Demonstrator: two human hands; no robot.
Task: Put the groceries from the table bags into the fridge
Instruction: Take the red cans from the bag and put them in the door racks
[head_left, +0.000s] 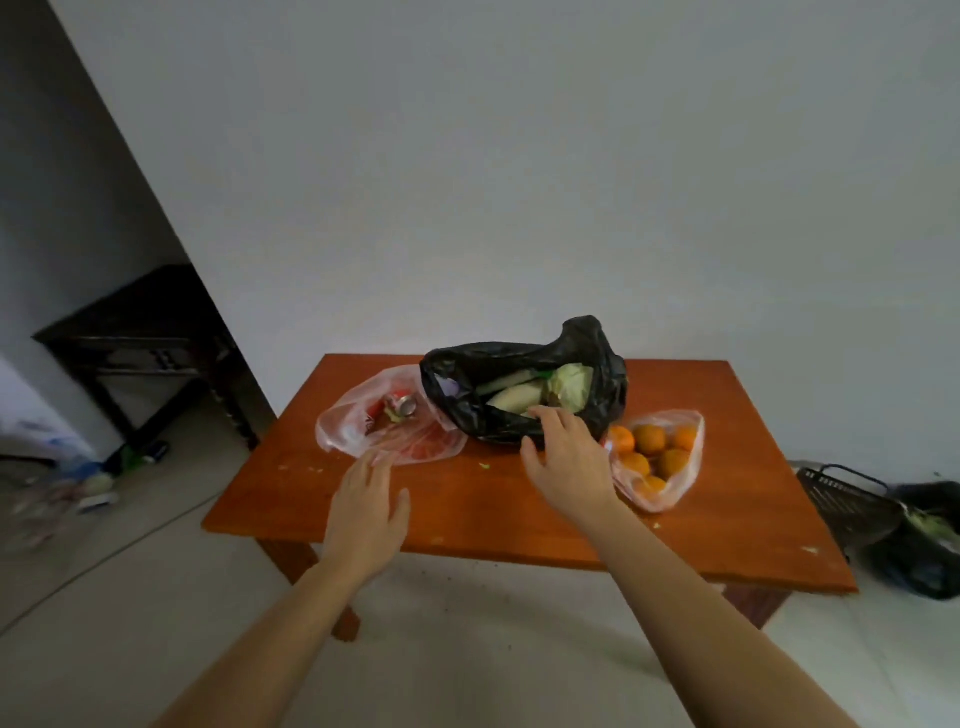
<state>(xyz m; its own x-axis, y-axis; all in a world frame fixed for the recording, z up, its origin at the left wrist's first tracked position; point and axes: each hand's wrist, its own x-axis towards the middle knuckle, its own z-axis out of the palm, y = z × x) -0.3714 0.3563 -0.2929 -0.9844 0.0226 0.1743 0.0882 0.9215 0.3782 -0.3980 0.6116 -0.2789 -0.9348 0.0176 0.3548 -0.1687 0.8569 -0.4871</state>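
Three bags lie on a low orange-brown table (467, 499). A black bag (597, 384) in the middle stands open and shows a cabbage (571, 384) and pale long vegetables (511, 397). Left of it a clear reddish bag (353, 431) holds a drink can (401, 405). To the right a clear bag (680, 467) holds several oranges (652, 439). My right hand (566, 457) reaches to the black bag's front rim, fingers straight, holding nothing. My left hand (366, 514) hovers flat over the table, fingertips at the reddish bag's edge. No fridge is in view.
A white wall stands close behind the table. A dark wooden side table (140, 338) is at the left, with blurred clutter (78, 483) on the floor before it. A dark basket (847, 504) and another black bag (924, 545) sit on the floor at the right.
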